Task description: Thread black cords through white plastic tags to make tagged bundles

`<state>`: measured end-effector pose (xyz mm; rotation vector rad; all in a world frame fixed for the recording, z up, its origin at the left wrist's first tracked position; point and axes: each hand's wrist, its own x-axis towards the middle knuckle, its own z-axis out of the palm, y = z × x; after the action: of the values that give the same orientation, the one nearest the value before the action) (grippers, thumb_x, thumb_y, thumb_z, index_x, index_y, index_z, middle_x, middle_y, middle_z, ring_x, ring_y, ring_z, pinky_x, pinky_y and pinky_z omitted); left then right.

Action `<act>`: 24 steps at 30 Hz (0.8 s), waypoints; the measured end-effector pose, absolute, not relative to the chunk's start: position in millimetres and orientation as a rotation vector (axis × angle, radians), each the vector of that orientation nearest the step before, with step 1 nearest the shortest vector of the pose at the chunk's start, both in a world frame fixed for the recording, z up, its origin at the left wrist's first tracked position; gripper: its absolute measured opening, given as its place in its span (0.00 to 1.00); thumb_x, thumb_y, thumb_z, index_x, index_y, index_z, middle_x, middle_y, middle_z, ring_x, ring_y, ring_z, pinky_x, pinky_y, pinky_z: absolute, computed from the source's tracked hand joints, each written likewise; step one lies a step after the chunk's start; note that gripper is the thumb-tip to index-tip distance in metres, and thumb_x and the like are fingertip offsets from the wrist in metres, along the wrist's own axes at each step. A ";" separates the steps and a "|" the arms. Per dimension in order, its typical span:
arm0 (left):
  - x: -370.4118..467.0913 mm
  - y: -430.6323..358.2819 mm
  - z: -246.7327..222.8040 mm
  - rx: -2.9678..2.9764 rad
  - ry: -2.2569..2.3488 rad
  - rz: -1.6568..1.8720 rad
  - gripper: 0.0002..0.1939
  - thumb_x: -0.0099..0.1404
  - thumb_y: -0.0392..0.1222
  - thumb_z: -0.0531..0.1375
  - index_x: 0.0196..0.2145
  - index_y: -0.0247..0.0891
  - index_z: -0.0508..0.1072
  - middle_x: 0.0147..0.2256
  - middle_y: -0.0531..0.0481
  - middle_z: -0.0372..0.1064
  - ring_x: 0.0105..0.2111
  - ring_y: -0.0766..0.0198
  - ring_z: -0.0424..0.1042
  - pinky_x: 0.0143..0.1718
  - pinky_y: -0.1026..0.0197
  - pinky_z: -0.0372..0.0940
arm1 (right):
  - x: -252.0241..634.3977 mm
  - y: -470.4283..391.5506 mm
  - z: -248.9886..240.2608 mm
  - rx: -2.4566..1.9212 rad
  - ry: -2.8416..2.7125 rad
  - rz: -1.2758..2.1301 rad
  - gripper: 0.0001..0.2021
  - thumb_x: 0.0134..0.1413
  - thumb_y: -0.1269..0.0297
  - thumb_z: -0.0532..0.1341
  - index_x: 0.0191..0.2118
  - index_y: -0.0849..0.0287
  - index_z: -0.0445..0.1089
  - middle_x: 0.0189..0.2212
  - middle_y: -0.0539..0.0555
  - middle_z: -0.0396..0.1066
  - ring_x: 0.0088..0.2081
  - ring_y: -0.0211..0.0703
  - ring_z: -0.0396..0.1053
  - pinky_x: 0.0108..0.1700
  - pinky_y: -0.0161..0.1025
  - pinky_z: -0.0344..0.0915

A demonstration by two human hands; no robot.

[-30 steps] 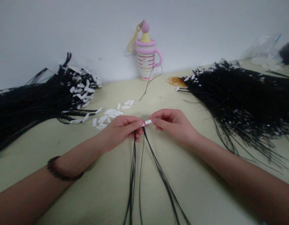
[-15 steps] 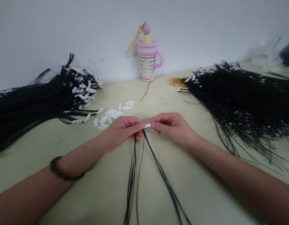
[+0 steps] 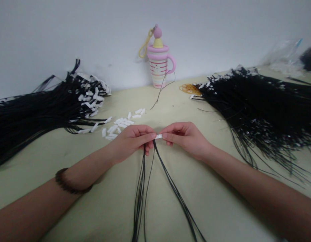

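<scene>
Between my two hands a small white connector [image 3: 158, 136] is pinched at both ends. My left hand [image 3: 135, 138] is closed, thumb and forefinger on its left end. Thin black wires [image 3: 172, 186] hang from that hand in two bundles, with one strand apart between them, and run down past the bottom edge. On the right end of the connector, the thumb and forefinger of my right hand [image 3: 187, 138] are closed. How the wires meet the connector is hidden behind my left fingers. Several loose white connectors [image 3: 122, 121] lie on the table just beyond my left hand.
Black wires with white ends [image 3: 44, 107] are heaped at the left. A second pile of black wires [image 3: 266, 104] covers the right side. A pink striped cup [image 3: 158, 65] stands by the wall, with yellow rubber bands [image 3: 189, 88] to its right. Clear plastic bags [image 3: 283, 55] lie far right.
Both hands keep their pinch on the white connector and stay almost in place. The hanging wires on the left have swung slightly left.
</scene>
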<state>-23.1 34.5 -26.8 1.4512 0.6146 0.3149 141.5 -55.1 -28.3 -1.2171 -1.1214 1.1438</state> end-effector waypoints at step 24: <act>-22.7 34.6 -26.5 1.420 0.630 0.316 0.07 0.59 0.41 0.58 0.29 0.34 0.70 0.19 0.55 0.64 0.20 0.72 0.62 0.21 0.68 0.63 | 139.0 -54.6 -32.2 -1.290 -1.096 1.087 0.08 0.44 0.67 0.63 0.30 0.66 0.73 0.18 0.48 0.66 0.21 0.30 0.60 0.27 0.31 0.58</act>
<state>-22.7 34.6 -26.5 1.4203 0.6303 0.3162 139.0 -54.6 -32.2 -1.2904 -1.0963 1.0868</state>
